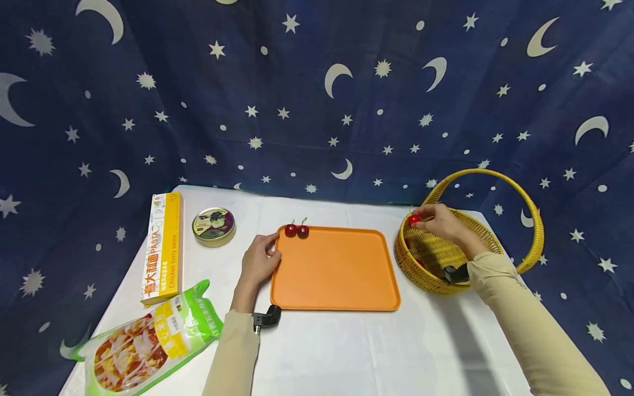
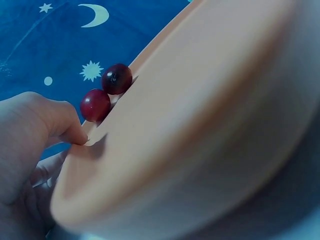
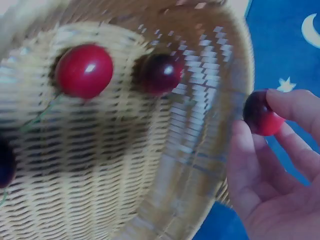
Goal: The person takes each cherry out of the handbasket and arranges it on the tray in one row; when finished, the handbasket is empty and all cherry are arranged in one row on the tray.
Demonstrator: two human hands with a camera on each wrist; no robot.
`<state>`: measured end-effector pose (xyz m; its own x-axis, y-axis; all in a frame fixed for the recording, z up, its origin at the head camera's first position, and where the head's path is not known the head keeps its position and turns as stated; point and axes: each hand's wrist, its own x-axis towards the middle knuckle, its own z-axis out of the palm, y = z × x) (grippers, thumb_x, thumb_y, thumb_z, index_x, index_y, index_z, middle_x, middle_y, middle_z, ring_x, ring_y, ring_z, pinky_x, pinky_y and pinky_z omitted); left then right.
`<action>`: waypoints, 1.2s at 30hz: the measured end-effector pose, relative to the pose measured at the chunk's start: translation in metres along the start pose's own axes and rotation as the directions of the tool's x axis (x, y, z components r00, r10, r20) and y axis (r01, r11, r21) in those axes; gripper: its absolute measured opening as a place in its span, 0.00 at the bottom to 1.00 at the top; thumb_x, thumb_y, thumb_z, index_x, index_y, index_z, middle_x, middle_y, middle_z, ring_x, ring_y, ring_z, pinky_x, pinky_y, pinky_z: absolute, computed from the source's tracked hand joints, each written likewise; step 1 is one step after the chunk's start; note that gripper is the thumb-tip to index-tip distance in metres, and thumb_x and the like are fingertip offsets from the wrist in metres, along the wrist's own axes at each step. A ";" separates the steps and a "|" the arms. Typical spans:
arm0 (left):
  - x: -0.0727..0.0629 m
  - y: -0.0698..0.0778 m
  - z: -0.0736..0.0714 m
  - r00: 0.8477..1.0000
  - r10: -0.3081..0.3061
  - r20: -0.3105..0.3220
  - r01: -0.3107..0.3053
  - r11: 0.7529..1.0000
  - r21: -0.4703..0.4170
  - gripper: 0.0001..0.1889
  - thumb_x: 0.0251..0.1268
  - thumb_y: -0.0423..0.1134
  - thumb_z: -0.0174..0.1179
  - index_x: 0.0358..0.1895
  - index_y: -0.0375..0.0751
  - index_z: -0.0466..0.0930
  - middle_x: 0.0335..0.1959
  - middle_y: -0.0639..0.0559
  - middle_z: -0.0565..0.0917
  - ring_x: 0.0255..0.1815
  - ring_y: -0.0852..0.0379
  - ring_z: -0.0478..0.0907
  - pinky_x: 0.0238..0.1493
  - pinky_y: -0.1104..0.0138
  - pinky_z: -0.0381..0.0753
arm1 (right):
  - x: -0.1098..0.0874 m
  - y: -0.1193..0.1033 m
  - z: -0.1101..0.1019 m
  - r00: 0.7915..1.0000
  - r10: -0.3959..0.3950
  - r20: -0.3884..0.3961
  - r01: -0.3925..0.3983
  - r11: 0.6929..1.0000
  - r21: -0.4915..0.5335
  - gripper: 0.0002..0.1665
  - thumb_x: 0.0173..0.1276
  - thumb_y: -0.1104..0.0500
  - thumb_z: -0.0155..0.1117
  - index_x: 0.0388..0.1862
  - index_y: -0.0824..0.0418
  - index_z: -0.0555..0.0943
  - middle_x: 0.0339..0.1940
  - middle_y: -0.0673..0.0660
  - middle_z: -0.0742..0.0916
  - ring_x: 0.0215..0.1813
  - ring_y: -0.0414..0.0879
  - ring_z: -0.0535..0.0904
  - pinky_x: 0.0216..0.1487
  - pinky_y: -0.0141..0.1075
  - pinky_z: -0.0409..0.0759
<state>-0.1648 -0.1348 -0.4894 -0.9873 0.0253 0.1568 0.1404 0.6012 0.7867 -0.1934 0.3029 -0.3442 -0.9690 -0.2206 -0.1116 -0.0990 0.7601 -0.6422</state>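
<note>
My right hand point(image 1: 442, 223) pinches a red cherry point(image 1: 414, 220) between thumb and fingertips, over the left rim of a yellow wicker basket point(image 1: 495, 242). In the right wrist view that cherry point(image 3: 262, 112) looks dark on one side. Several more cherries, among them a bright red cherry point(image 3: 84, 71), lie inside the basket. My left hand point(image 1: 258, 263) grips the orange tray point(image 1: 337, 269) at its left edge, thumb on the rim and other fingers outside it. Two dark red cherries with stems, one a cherry point(image 2: 95, 105) nearest the thumb, sit side by side in the tray's far left corner.
Left of the tray stand a round tin point(image 1: 214, 226) and a yellow-and-white pasta box point(image 1: 162, 247). A green food bag point(image 1: 153, 344) lies near the left forearm. The basket's tall handle point(image 1: 535, 220) arches up at the right. Behind the white table hangs a star-patterned cloth point(image 1: 317, 110).
</note>
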 end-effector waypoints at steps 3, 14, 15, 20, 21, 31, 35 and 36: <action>0.000 -0.002 -0.001 1.000 -0.010 0.006 0.010 1.000 -0.002 0.28 0.56 0.35 0.60 0.64 0.37 0.77 0.47 0.43 0.79 0.33 0.54 0.76 0.39 0.61 0.70 | 0.007 -0.012 0.006 0.999 -0.040 -0.010 0.040 0.999 0.019 0.21 0.64 0.68 0.66 0.54 0.79 0.76 0.45 0.73 0.84 0.38 0.48 0.81 0.35 0.31 0.79; -0.001 0.000 -0.001 1.000 0.025 -0.014 -0.025 1.000 0.000 0.27 0.54 0.34 0.60 0.62 0.37 0.79 0.45 0.43 0.79 0.30 0.56 0.75 0.37 0.61 0.71 | 0.032 -0.046 0.046 0.993 -0.112 -0.022 0.113 0.991 0.068 0.22 0.62 0.67 0.68 0.54 0.75 0.79 0.49 0.73 0.83 0.42 0.59 0.83 0.37 0.30 0.80; -0.001 0.000 -0.001 0.999 0.031 -0.017 -0.031 1.000 0.002 0.27 0.54 0.34 0.61 0.62 0.37 0.79 0.45 0.43 0.79 0.30 0.56 0.74 0.37 0.60 0.71 | 0.034 -0.048 0.052 0.991 -0.127 -0.033 0.129 0.989 0.072 0.22 0.62 0.68 0.69 0.54 0.75 0.79 0.48 0.73 0.83 0.42 0.59 0.84 0.38 0.30 0.80; -0.001 -0.001 -0.002 0.998 0.047 -0.039 -0.047 0.999 0.006 0.28 0.52 0.33 0.61 0.61 0.38 0.79 0.44 0.44 0.80 0.29 0.56 0.73 0.36 0.59 0.71 | 0.052 -0.055 0.092 0.981 -0.185 -0.066 0.193 0.968 0.162 0.20 0.57 0.71 0.70 0.49 0.77 0.81 0.43 0.72 0.85 0.37 0.58 0.85 0.36 0.29 0.80; -0.001 -0.001 -0.002 0.998 0.047 -0.042 -0.046 0.999 0.007 0.27 0.52 0.33 0.61 0.61 0.37 0.80 0.44 0.44 0.80 0.29 0.56 0.73 0.36 0.59 0.71 | 0.055 -0.057 0.100 0.982 -0.177 -0.067 0.187 0.966 0.180 0.20 0.57 0.71 0.70 0.49 0.77 0.81 0.42 0.72 0.86 0.37 0.57 0.85 0.35 0.29 0.79; 0.000 -0.005 0.001 0.998 0.046 -0.045 -0.046 0.999 0.012 0.27 0.52 0.34 0.62 0.61 0.37 0.80 0.44 0.44 0.80 0.29 0.56 0.74 0.35 0.60 0.71 | 0.075 -0.080 0.167 0.999 0.005 -0.054 0.017 0.919 0.393 0.19 0.55 0.70 0.72 0.46 0.74 0.82 0.36 0.63 0.86 0.33 0.46 0.82 0.33 0.33 0.81; 0.000 -0.004 0.000 0.997 0.052 -0.049 -0.052 0.999 0.006 0.27 0.52 0.34 0.62 0.61 0.37 0.80 0.44 0.44 0.81 0.29 0.56 0.74 0.35 0.60 0.71 | 0.078 -0.086 0.181 0.994 0.103 -0.042 -0.071 0.880 0.469 0.18 0.57 0.70 0.71 0.47 0.75 0.81 0.33 0.60 0.85 0.28 0.43 0.82 0.32 0.37 0.83; 0.000 -0.004 0.000 0.997 0.054 -0.049 -0.054 0.999 0.006 0.27 0.52 0.34 0.62 0.61 0.37 0.80 0.44 0.43 0.81 0.29 0.56 0.74 0.35 0.60 0.72 | 0.079 -0.088 0.184 0.991 0.129 -0.041 -0.093 0.870 0.485 0.18 0.58 0.70 0.71 0.47 0.75 0.81 0.33 0.60 0.84 0.28 0.44 0.82 0.31 0.37 0.83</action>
<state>-0.1649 -0.1372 -0.4928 -0.9734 0.0182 0.2283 0.1928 0.6034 0.7738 -0.2197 0.1066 -0.4358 -0.9821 -0.0958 -0.1624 0.1139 0.3850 -0.9159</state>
